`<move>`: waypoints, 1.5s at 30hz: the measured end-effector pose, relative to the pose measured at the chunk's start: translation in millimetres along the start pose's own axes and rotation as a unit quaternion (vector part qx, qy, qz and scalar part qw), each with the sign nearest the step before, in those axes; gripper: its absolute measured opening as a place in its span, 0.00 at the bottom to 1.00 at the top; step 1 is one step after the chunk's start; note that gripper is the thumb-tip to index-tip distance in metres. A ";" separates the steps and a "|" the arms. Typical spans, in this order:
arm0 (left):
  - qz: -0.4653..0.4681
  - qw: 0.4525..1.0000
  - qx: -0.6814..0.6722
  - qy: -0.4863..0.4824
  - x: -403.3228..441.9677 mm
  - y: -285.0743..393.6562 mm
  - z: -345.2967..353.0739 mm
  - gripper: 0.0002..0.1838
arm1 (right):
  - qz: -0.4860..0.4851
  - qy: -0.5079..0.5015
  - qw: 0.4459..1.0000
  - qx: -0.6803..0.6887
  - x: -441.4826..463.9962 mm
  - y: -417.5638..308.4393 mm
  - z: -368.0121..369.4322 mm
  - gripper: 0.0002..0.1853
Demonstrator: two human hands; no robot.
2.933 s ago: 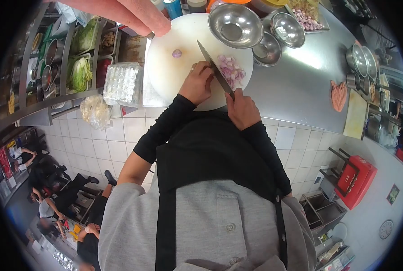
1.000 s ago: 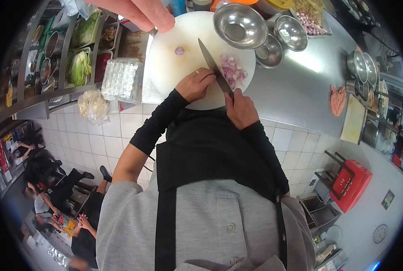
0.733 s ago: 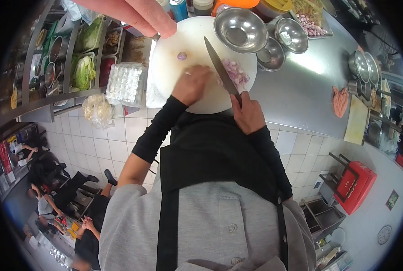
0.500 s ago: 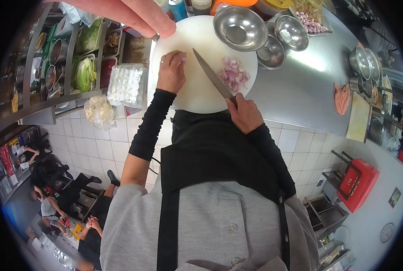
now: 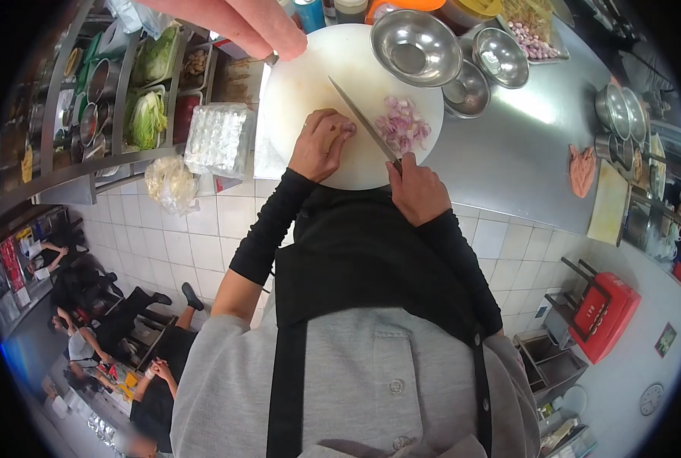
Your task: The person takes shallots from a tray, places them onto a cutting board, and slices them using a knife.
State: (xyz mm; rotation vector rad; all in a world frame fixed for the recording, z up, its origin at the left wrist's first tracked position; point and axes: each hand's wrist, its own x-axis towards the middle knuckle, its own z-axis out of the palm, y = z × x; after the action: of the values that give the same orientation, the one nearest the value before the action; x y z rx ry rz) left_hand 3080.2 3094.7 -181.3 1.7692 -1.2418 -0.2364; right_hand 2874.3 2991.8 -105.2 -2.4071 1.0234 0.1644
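Observation:
On a round white cutting board (image 5: 302, 84), my left hand (image 5: 319, 145) pinches a small purplish shallot (image 5: 348, 130) just left of the blade. My right hand (image 5: 419, 189) is closed around the handle of a kitchen knife (image 5: 367, 124), low on the board's right side. The blade slants up and to the left, its tip near the middle of the board. To the right of the blade lies a loose pile of cut shallot pieces (image 5: 404, 126), pale pink and purple.
Steel bowls (image 5: 415, 47) stand at the board's upper right, one overlapping its rim. Beyond is a tray of small shallots (image 5: 535, 40). An egg carton in plastic (image 5: 218, 140) sits left of the board. A pink cloth (image 5: 581, 171) lies on the right counter. Someone else's fingers (image 5: 268, 27) reach in at top left.
My left hand has moved right and toward my body with the shallot, close to the knife blade. The right hand and knife stay nearly where they were; the view has shifted slightly.

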 end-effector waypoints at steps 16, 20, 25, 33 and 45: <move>0.094 0.994 0.027 -0.051 3.4 -10.6 -2.2 0.13 | -0.055 -0.025 0.997 -0.047 5.9 -11.3 -7.2 0.17; 0.092 0.995 0.016 -0.042 2.0 -15.3 1.9 0.13 | -0.055 -0.023 0.997 -0.041 14.9 -13.6 -8.6 0.17; 0.083 0.995 0.019 -0.049 2.9 -10.0 -2.8 0.12 | -0.056 -0.017 0.998 -0.037 9.9 -15.9 -2.6 0.17; 0.079 0.996 0.019 -0.041 -0.6 -12.6 0.1 0.12 | -0.031 -0.040 0.998 -0.043 4.9 -27.5 -18.3 0.17; 0.096 0.994 0.038 -0.031 0.3 -14.8 -0.3 0.14 | -0.028 0.006 0.999 0.030 31.7 -20.8 22.8 0.20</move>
State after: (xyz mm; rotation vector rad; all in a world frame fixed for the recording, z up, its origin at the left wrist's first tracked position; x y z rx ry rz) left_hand 3090.0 3095.4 -192.3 1.7032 -1.4731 -0.1343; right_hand 2913.3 2995.2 -125.8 -2.3819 0.9523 0.0998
